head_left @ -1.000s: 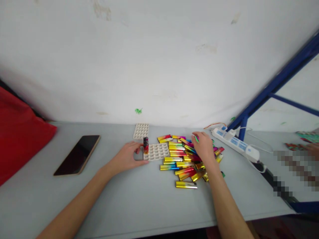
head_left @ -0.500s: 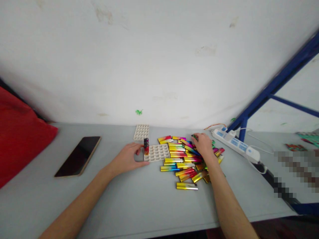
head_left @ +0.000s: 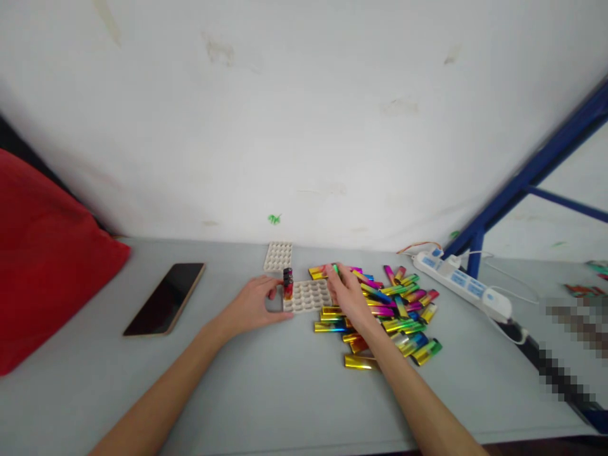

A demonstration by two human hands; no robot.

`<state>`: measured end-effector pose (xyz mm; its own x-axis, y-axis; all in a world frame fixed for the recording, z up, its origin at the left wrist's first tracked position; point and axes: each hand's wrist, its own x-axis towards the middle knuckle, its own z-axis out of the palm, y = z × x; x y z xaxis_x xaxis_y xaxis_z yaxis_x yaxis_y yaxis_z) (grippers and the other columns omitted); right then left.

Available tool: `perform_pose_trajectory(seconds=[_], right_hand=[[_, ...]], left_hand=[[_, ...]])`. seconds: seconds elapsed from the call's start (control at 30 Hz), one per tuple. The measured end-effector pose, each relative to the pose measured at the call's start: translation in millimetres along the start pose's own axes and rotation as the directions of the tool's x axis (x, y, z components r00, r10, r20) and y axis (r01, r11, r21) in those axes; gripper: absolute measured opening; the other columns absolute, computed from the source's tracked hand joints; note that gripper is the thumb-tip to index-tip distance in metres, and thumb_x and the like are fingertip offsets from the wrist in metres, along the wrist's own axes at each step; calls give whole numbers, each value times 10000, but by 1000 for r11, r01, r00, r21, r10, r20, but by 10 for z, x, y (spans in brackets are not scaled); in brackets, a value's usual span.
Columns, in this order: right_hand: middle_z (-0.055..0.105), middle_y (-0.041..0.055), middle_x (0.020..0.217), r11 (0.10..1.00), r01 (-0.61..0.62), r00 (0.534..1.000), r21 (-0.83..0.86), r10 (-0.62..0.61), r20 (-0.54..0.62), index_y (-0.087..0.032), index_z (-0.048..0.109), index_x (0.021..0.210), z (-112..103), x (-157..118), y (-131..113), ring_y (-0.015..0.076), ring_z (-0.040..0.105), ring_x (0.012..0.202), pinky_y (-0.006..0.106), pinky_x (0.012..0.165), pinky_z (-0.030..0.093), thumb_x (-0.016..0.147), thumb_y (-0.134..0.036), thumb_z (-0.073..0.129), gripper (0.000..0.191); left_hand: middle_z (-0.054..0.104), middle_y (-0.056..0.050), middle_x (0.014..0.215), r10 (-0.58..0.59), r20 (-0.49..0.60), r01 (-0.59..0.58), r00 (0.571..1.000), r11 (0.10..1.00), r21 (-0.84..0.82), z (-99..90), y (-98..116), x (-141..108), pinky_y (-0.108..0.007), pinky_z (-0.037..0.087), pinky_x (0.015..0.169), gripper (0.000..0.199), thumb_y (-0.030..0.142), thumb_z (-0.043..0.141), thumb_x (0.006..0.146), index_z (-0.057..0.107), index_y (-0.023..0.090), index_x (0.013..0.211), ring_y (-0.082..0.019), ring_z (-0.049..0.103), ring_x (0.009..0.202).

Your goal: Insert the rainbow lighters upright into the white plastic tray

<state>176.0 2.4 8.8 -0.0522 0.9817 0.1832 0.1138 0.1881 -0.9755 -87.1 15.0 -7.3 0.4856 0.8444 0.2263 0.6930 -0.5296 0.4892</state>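
Observation:
A white tray (head_left: 311, 296) with rows of round holes lies on the table. Several red lighters (head_left: 288, 288) with black tops stand upright in its left end. My left hand (head_left: 254, 307) steadies that end, its thumb along the near corner and its fingers bent beside the lighters. Above the tray's right end, my right hand (head_left: 346, 291) pinches a lighter (head_left: 335, 268); only its green end shows between the fingers. Under and around my right forearm spreads a loose pile of shiny lighters (head_left: 399, 325), gold blended with pink, blue, green and red.
A second white holed tray (head_left: 278, 256) lies near the wall. To the left are a dark phone-like slab (head_left: 165, 299) and a red cloth or bag (head_left: 47, 253). On the right, a white power strip (head_left: 460, 285) with cords runs beside a blue metal frame (head_left: 503, 196).
My right hand has moved left from the far side of the pile to the tray's right end, carrying a lighter. My left hand stays at the tray. The view has shifted slightly.

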Motion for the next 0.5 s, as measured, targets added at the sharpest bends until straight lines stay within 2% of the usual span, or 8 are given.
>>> perform_pose_trajectory(seconds=[0.07, 0.17, 0.37, 0.5], right_hand=[[444, -60, 611, 984, 65, 997, -163, -69, -20, -242, 507, 735, 115, -56, -6, 138, 406, 585, 278, 556, 303, 1037, -682, 548, 536], [462, -42, 595, 939, 101, 992, -329, -119, -36, -242, 439, 636, 235, -128, -12, 149, 419, 620, 297, 607, 288, 1026, -617, 551, 553], [596, -15, 641, 904, 128, 990, -407, -141, -3, -233, 557, 715, 338, -191, 31, 169, 512, 640, 295, 629, 309, 1004, -447, 526, 361], [640, 6, 689, 893, 133, 988, -431, -152, -10, -234, 579, 767, 336, -198, 26, 188, 548, 660, 302, 641, 350, 1048, -503, 496, 398]], left_hand=[[663, -14, 849, 5, -5, -5, 1000, 1000, 2, 7, 1, -2, -343, 476, 774, 512, 653, 859, 758, 612, 219, 869, -243, 645, 808], [668, -11, 851, 5, -10, -5, 1000, 1000, 2, 8, 9, -10, -345, 480, 789, 477, 613, 861, 767, 625, 218, 892, -245, 649, 813], [672, -20, 863, 2, -13, -2, 1000, 1000, -3, 18, 5, -26, -359, 487, 806, 470, 593, 882, 765, 628, 219, 894, -257, 655, 826], [664, -17, 861, -12, -10, 12, 1000, 1000, 3, 25, -1, -31, -366, 488, 819, 460, 571, 893, 765, 624, 218, 886, -265, 661, 839]])
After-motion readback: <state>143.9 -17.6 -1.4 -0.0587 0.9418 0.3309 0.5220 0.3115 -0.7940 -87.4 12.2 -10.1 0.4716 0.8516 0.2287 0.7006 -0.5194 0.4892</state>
